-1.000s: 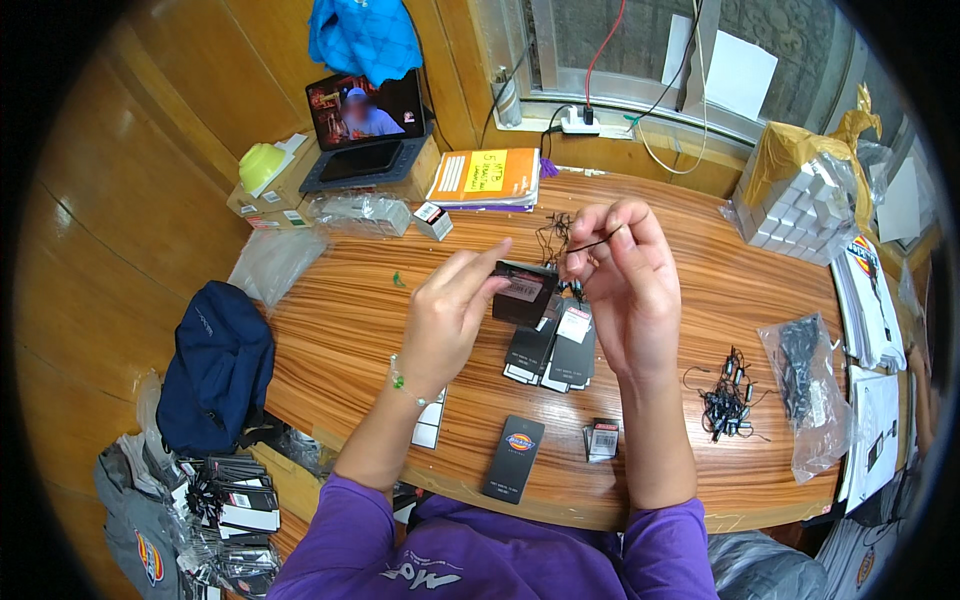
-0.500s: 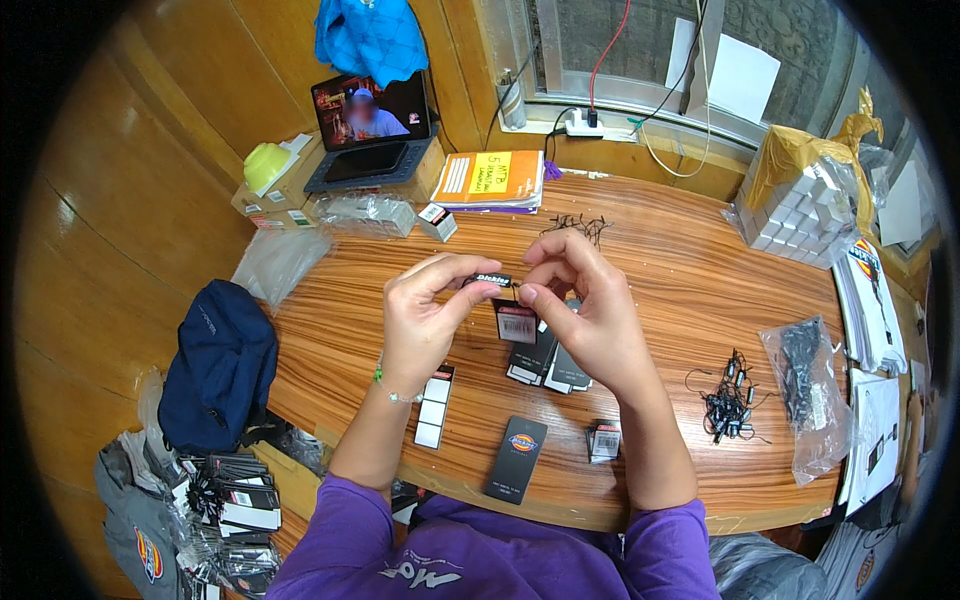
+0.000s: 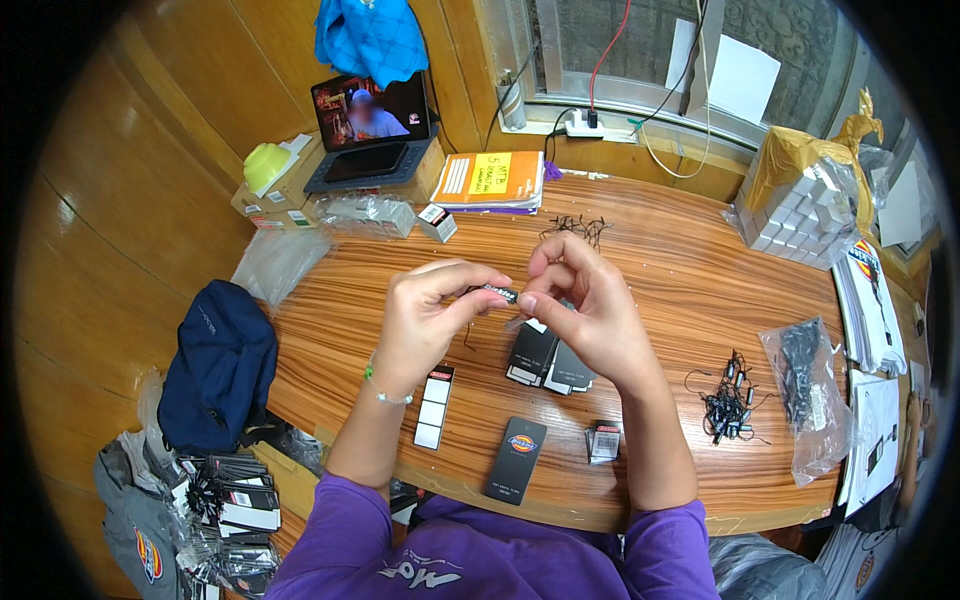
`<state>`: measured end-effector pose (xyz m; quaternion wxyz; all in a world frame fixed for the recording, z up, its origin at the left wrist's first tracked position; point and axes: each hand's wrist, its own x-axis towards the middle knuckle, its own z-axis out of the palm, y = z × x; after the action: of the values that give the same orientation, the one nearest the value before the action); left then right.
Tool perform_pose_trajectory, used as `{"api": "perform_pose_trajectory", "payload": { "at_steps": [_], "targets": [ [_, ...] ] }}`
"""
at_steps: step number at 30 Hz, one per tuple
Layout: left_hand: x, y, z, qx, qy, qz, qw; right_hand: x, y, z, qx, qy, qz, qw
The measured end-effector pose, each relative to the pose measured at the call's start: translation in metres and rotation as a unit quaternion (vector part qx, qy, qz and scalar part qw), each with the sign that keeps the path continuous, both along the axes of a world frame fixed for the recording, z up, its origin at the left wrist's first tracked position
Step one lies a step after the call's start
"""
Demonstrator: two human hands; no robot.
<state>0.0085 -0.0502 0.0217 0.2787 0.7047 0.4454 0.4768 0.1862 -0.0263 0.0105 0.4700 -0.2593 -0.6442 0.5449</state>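
Observation:
Above the middle of the desk, my left hand (image 3: pixel 425 310) pinches a small black string seal (image 3: pixel 497 293) with white lettering between thumb and forefinger. My right hand (image 3: pixel 590 315) is closed at the seal's right end, thumb and forefinger pressed together; its cord is mostly hidden there. A thin edge of a tag (image 3: pixel 515 324) shows beneath the fingers. Below the right hand lies a pile of dark hang tags (image 3: pixel 545 362). Nearer me are a single dark grey hang tag (image 3: pixel 515 460), a small stack of barcode tags (image 3: pixel 603 442) and a long white-panelled tag (image 3: pixel 432 408).
A tangle of black string seals (image 3: pixel 735 405) lies on the right, beside a plastic bag (image 3: pixel 808 400) of more. Loose black cords (image 3: pixel 575 228), an orange notebook (image 3: pixel 490 180) and a propped tablet (image 3: pixel 370 115) are at the back. A wrapped block of white boxes (image 3: pixel 800 205) stands far right.
The seal has tilted and shifted slightly down and right between my fingers. The barcode tag that hung facing me below it now shows only a thin edge.

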Motion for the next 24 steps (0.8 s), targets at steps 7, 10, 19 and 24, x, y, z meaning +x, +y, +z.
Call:
{"api": "perform_pose_trajectory", "payload": {
  "at_steps": [7,10,19,24],
  "targets": [
    [0.000,-0.006,0.001,-0.067,-0.100,-0.042,0.992,0.001,0.007,-0.005,-0.069,0.078,0.090,0.990],
    [-0.001,-0.010,0.004,-0.084,-0.115,-0.051,0.988,0.000,0.007,-0.005,-0.073,0.087,0.109,0.988],
    [0.000,0.019,-0.001,0.084,0.063,0.040,0.994,-0.011,0.013,-0.019,-0.124,0.028,0.165,0.978],
    [0.010,0.021,-0.036,0.085,0.007,0.024,0.996,-0.009,0.030,-0.031,-0.167,0.161,0.046,0.972]
  ]
}}
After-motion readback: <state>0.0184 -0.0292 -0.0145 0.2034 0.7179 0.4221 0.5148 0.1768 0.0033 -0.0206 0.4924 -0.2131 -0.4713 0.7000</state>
